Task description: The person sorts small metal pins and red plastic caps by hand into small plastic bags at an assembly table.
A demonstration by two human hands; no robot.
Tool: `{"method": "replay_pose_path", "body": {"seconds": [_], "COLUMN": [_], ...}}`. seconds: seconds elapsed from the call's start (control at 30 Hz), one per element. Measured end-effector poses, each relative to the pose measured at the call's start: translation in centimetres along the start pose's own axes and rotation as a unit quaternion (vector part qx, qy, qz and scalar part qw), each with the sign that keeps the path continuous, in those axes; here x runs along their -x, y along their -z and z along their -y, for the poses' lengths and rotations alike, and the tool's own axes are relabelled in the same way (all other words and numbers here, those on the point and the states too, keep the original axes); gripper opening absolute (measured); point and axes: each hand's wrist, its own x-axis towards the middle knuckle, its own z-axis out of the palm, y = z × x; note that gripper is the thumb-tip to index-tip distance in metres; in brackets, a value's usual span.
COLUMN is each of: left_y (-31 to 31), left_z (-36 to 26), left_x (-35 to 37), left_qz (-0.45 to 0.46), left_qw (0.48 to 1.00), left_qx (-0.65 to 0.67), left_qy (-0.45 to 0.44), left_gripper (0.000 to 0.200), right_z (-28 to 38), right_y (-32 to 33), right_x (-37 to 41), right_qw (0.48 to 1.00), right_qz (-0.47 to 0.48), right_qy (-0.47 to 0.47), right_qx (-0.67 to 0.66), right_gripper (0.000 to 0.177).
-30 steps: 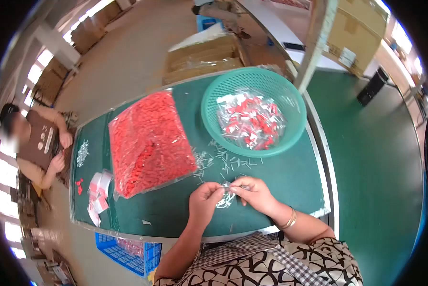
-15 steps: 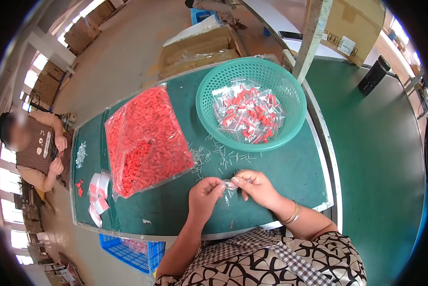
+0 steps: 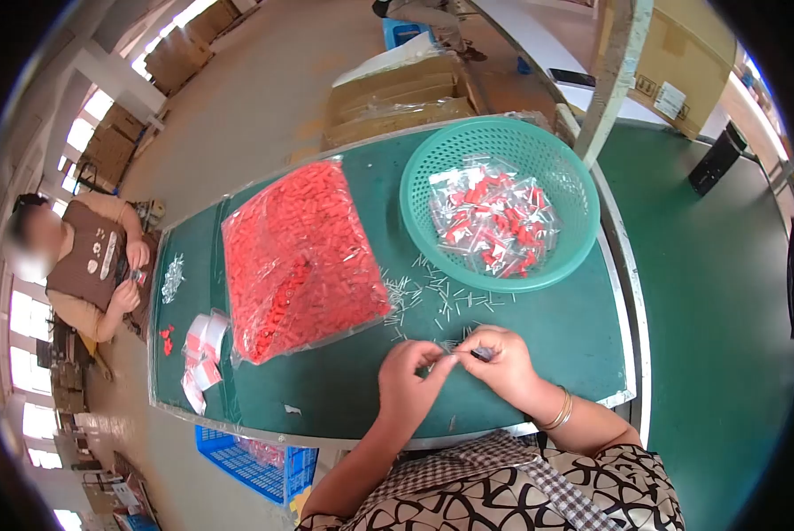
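Our green tabletop [image 3: 539,336].
We see lg bag of red parts [image 3: 300,257], teal basket [image 3: 432,150], loose metal pins [image 3: 423,296] nr both, small packets [image 3: 198,358] far left.

This is looking like a small factory's packing floor: a long green worktable [image 3: 539,336] is carrying a big clear bag of red plastic parts [image 3: 300,257] and a green mesh basket [image 3: 521,133] holding small filled packets [image 3: 494,221]. Cardboard cartons [image 3: 397,97] are standing on bare concrete, and another person [image 3: 87,265] is sitting working at the far end.
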Motion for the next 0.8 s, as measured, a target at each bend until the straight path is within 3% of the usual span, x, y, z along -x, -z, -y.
{"method": "replay_pose_path", "body": {"seconds": [0.03, 0.37, 0.57, 0.77, 0.8], "left_y": [-0.3, -1.2, -1.7, -2.0, -2.1], "left_z": [-0.2, 1.1, 0.3, 0.8, 0.7], "left_x": [0.3, 0.1, 0.0, -0.2, -0.4], "left_qz": [0.038, 0.039, -0.023, -0.030, -0.016], "left_qw": [0.994, 0.977, 0.997, 0.998, 0.989], "left_qx": [0.056, 0.147, 0.016, 0.019, 0.109], "left_qy": [0.081, 0.152, 0.071, 0.057, 0.101], "left_gripper": [0.015, 0.009, 0.004, 0.007, 0.010], "right_z": [0.2, 1.0, 0.6, 1.0, 1.1], "right_y": [-0.2, 0.1, -0.1, -0.5, -0.5], "right_x": [0.1, 0.3, 0.5, 0.3, 0.2], "right_qw": [1.000, 0.998, 0.996, 0.991, 0.989], "right_qz": [0.004, 0.033, 0.012, -0.039, -0.040], "right_qy": [0.003, -0.022, -0.008, 0.064, 0.083], "right_qx": [0.006, 0.047, 0.086, 0.110, 0.112], "right_gripper": [0.006, 0.006, 0.009, 0.013, 0.014]}}
